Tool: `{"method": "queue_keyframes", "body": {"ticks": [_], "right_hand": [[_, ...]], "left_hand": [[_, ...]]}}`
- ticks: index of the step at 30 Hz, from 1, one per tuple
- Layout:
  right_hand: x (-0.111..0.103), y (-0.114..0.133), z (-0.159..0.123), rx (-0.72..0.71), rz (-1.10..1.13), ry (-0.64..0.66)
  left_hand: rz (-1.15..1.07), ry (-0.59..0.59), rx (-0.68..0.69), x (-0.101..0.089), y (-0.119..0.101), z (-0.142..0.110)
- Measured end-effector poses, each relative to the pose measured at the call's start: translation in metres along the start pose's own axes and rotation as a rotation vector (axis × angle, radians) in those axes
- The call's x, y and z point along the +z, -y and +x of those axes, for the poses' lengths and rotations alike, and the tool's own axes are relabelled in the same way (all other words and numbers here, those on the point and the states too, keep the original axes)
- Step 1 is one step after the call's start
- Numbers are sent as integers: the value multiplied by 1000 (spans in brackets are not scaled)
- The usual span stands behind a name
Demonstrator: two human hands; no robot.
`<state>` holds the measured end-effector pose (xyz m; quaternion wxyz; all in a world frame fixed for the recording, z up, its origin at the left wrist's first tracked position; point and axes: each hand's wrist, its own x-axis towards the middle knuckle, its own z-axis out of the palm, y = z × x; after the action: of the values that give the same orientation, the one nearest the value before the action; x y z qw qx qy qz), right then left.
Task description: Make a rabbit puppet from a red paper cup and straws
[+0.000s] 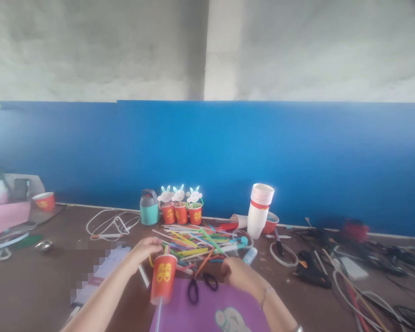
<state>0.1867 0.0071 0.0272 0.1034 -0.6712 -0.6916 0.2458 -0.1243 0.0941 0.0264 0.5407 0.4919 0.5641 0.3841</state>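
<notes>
A red paper cup with a gold emblem stands in front of me, with straws poking from its top and a pale straw at its base. My left hand is beside and behind the cup's rim, fingers stretched towards the straw pile. Many coloured straws lie heaped between my hands. My right hand rests at the pile's right edge, its fingers curled; anything in them is hidden. Black-handled scissors lie between my hands, partly on a purple sheet.
Three red cups with bunny figures stand by the blue partition, right of a teal container. A tall stack of white cups leans at right. Further right are a black glue gun and tangled cables. Another red cup is at left.
</notes>
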Motion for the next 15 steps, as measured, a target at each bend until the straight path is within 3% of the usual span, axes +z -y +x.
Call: {"method": "queue_keyframes", "body": {"ticks": [5,6,7,8,10,13,15], "right_hand": [[-11,-2,-27,11,-83,42],[-13,-3,-30,22,-109,44],[-14,-3,-33,29,-133,47],[-14,-4,-34,31,-150,52],[-14,-6,-34,18,-160,62],[-13,-9,-33,-18,-163,73],[-12,-10,-34,-34,-174,84]], "left_hand": [[126,-189,233,13,-15,-16],[161,-228,325,22,-19,-25],[283,-250,522,34,-22,-36],[385,-193,667,47,-23,-46],[483,56,782,78,-20,-66],[559,388,763,123,-2,-82],[641,504,725,144,15,-82]]}}
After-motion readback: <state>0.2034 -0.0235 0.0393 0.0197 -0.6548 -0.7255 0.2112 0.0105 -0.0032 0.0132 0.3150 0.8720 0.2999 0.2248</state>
